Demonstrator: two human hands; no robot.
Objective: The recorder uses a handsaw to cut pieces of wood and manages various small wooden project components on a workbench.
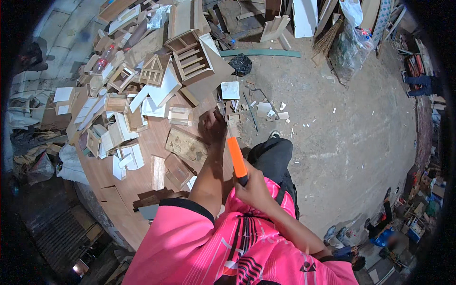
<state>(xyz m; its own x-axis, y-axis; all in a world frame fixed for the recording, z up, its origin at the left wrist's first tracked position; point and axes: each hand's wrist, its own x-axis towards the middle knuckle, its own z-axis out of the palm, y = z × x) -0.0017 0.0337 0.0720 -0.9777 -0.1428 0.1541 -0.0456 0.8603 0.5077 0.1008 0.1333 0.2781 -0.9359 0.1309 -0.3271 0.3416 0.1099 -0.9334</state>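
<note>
My right hand (248,187) grips the orange and black handle (237,157) of a saw-like tool near my lap; its narrow blade (230,127) points away from me, beside my left hand. My left hand (212,124) is at the right edge of the plywood work surface (114,190), its fingers curled; what they hold is hidden. Left of that hand lie a stained wooden board (186,144) and a small pale block piece (180,115). A pile of small wooden boxes and offcuts (118,133) covers the surface further left and beyond.
Concrete floor (342,142) is at right, with scraps, a white square board (230,90), a black bag (241,65) and a green plank (261,53). Boards (305,16), a broom (325,47) and plastic bags (350,52) stand behind. Other people (382,235) are at lower right.
</note>
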